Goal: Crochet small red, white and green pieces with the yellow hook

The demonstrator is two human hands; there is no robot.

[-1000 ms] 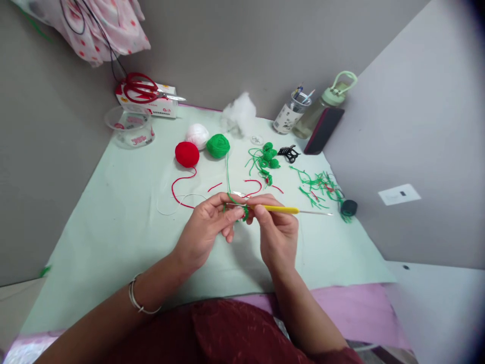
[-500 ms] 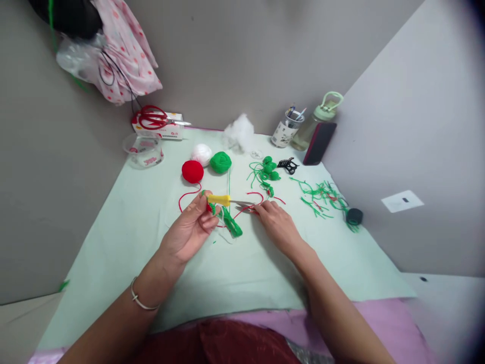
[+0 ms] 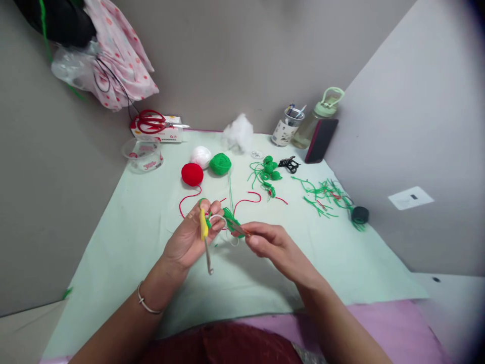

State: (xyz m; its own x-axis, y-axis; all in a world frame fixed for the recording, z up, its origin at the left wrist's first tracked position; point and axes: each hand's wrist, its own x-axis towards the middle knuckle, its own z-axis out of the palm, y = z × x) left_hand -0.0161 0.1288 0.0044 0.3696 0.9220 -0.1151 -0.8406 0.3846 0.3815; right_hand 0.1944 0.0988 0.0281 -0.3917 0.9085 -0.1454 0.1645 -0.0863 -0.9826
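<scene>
My left hand [image 3: 185,240] is closed around a crochet hook [image 3: 205,230] with a yellow handle, its metal end pointing down toward me. The same fingers pinch a small green crocheted piece [image 3: 208,220] with a bit of red, partly hidden by them. A white yarn strand [image 3: 219,216] loops out from it to the right. In my right hand [image 3: 278,247] are small scissors [image 3: 238,229], blades pointing left toward that strand. Behind the blades is a green yarn bundle [image 3: 229,215]; whether it hangs or lies on the table I cannot tell.
Red [image 3: 192,174], white [image 3: 200,157] and green yarn balls [image 3: 220,164] sit beyond my hands. Green crocheted pieces [image 3: 270,169], a black claw clip [image 3: 290,164] and yarn scraps [image 3: 322,192] lie to the right. Stuffing [image 3: 239,132], a pen cup [image 3: 287,129] and a bottle [image 3: 312,124] stand behind.
My right hand has lifted the scissors off the table and brought them closer to me, near the white strand. The hook in my left hand has swung from pointing right to pointing down.
</scene>
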